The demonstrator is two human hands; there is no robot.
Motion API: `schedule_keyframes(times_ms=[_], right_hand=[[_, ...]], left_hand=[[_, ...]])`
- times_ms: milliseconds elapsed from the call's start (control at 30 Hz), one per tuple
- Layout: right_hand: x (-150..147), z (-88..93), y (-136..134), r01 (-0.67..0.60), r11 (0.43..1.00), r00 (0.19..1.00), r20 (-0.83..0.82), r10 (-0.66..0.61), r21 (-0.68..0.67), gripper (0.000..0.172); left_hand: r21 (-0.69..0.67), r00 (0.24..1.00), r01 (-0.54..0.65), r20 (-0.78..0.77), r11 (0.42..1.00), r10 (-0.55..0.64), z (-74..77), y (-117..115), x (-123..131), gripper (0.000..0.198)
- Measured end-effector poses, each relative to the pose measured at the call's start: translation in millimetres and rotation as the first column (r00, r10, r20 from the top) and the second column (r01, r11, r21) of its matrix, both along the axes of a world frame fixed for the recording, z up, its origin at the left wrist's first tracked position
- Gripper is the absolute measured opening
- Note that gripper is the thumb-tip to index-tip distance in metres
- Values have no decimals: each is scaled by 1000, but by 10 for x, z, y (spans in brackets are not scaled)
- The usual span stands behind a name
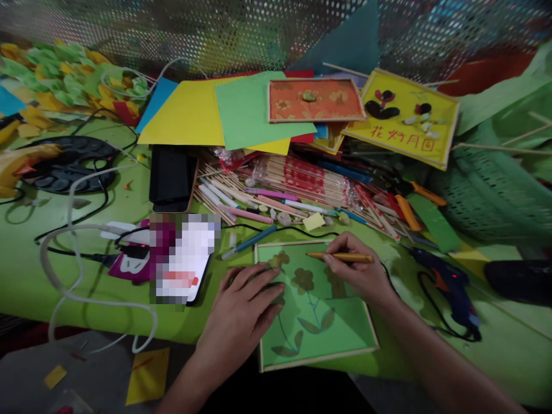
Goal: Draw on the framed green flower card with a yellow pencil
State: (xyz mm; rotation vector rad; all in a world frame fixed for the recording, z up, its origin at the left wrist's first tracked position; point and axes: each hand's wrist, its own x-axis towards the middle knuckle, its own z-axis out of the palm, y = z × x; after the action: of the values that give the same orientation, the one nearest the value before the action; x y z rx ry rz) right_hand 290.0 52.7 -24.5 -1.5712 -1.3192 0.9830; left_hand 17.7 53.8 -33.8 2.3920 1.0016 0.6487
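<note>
A green picture board (340,339) with a thin wooden border lies at the table's front edge. Brown flower shapes with drawn stems and leaves are on it. My right hand (356,267) holds a gold-brown marker pen (351,257) over the board's upper part. The pen lies nearly level, its tip pointing left; whether it touches the surface I cannot tell. My left hand (248,307) rests flat on the board's left side, fingers stretched out and partly covering a flower. A blue pen (254,240) lies just beyond the board's upper left corner.
Left of the board are a lit phone (192,247), a purple power strip (135,259) and loose cables. A glue gun (448,287) lies on the right. Behind are wooden sticks (297,172), several markers, coloured paper (181,112), framed pictures (405,121) and a green basket (495,178).
</note>
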Motion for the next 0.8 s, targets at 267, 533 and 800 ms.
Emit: schedule_keyframes(times_ms=[267, 533, 800], right_hand=[[-29, 26, 10, 6, 1000, 1000, -19, -6, -17, 13], [-24, 1, 0, 3, 999, 1000, -18, -4, -42, 12], [-24, -20, 6, 5, 1000, 1000, -9, -5, -30, 14]], left_hand=[[-14, 1000, -3, -12, 1000, 3, -4, -4, -1, 23], [-17, 1000, 3, -8, 1000, -3, 14, 2, 2, 24], [-6, 1000, 0, -18, 1000, 0, 13, 6, -2, 23]])
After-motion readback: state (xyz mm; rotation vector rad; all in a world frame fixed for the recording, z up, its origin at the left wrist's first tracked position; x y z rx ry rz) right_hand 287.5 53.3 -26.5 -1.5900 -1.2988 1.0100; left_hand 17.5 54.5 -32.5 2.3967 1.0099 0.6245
